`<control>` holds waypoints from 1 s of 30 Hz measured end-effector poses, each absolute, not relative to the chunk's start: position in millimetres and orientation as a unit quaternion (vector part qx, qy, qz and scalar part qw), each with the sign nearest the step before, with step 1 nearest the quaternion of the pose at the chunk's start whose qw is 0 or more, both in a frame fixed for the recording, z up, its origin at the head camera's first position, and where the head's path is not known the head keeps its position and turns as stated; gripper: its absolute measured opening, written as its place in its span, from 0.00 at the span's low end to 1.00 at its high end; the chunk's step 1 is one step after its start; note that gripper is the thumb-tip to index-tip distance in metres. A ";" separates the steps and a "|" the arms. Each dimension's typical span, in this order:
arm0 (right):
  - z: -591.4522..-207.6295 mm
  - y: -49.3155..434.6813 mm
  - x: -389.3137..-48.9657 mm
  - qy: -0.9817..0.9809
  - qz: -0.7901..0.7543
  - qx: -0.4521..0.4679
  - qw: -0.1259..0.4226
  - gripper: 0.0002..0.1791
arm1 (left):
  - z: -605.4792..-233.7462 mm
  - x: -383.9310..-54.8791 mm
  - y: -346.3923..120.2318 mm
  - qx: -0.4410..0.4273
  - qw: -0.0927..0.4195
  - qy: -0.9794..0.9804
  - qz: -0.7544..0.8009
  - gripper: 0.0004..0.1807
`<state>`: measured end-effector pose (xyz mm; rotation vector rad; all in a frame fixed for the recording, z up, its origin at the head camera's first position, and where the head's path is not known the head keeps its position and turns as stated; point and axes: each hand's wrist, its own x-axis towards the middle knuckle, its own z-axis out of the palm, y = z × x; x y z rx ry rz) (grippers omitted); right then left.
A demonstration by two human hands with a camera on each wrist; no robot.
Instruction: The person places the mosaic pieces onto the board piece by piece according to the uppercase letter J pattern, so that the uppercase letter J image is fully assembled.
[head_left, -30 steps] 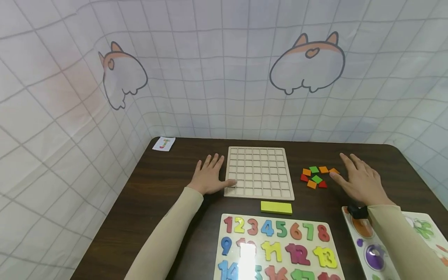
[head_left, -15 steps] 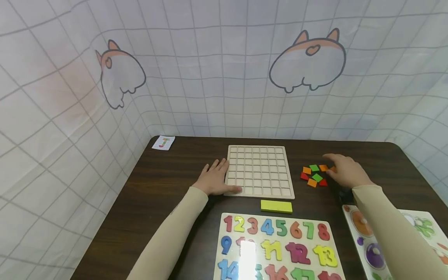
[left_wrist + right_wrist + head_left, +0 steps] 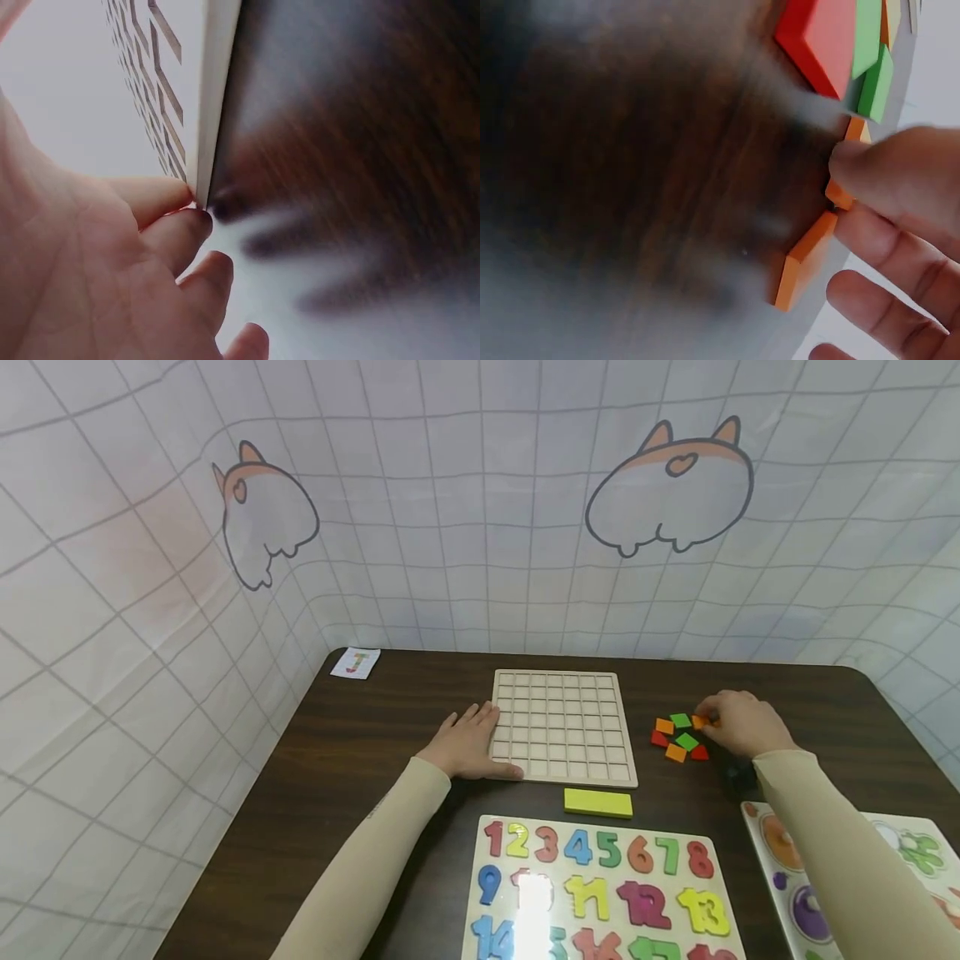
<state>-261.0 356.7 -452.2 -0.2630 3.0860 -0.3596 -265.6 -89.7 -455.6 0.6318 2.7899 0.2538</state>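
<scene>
A pale wooden grid board [image 3: 558,727] lies on the dark table. My left hand [image 3: 468,745] rests at its left side, fingers extended along the edge and thumb at the near corner. In the left wrist view, fingertips [image 3: 199,225] touch the board's rim [image 3: 214,97]. At the loose coloured tiles right of the board, my right hand [image 3: 744,724] has its thumb and index finger on an orange square tile [image 3: 841,193]. Another orange tile [image 3: 802,262] lies beside the fingers. Red [image 3: 825,45] and green tiles [image 3: 876,82] lie near the thumb. The hand partly hides the gripped tile.
A flat yellow block [image 3: 597,802] lies just in front of the board. Nearer stands a number puzzle [image 3: 600,857]. A vegetable puzzle [image 3: 917,852] lies under the right forearm. A small printed card [image 3: 355,663] sits at the far left corner. Patterned cloth hangs behind the table.
My right hand has come down and left onto the tiles, its fingers now curled in. The left hand has shifted slightly nearer and right, against the board's edge.
</scene>
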 end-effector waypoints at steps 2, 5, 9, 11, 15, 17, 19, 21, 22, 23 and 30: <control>-450.9 357.3 -262.8 0.989 -0.125 -0.076 0.011 0.17 | -455.3 -265.6 -89.8 0.217 0.136 0.963 0.085 0.66; -449.0 353.1 -268.2 0.987 -0.147 -0.065 0.011 0.18 | -454.7 -265.4 -89.6 0.214 0.135 0.964 0.085 0.66; -448.1 334.1 -280.4 0.981 -0.174 -0.078 0.026 0.20 | -452.3 -264.3 -88.4 0.210 0.135 0.965 0.081 0.66; -448.6 320.2 -287.3 0.978 -0.184 -0.090 0.034 0.19 | -450.7 -263.4 -87.4 0.209 0.136 0.965 0.079 0.66; -451.6 285.0 -301.0 0.973 -0.202 -0.107 0.038 0.18 | -450.3 -263.3 -87.0 0.207 0.137 0.966 0.076 0.66; -452.0 264.1 -307.8 0.970 -0.210 -0.116 0.037 0.18 | -450.6 -263.6 -88.1 0.206 0.138 0.966 0.075 0.65; -452.2 243.9 -314.5 0.966 -0.221 -0.125 0.037 0.19 | -450.0 -264.0 -89.3 0.204 0.141 0.966 0.075 0.65; -452.4 225.0 -321.0 0.963 -0.232 -0.134 0.039 0.18 | -448.6 -264.2 -89.8 0.201 0.144 0.966 0.074 0.66; -452.3 216.3 -324.0 0.961 -0.237 -0.137 0.041 0.18 | -447.8 -264.2 -89.9 0.201 0.145 0.966 0.073 0.66; -452.7 208.4 -326.9 0.960 -0.240 -0.138 0.045 0.18 | -447.4 -264.4 -89.8 0.200 0.146 0.966 0.072 0.66; -456.4 174.9 -339.7 0.957 -0.243 -0.149 0.056 0.17 | -450.8 -266.8 -87.0 0.199 0.149 0.966 0.066 0.67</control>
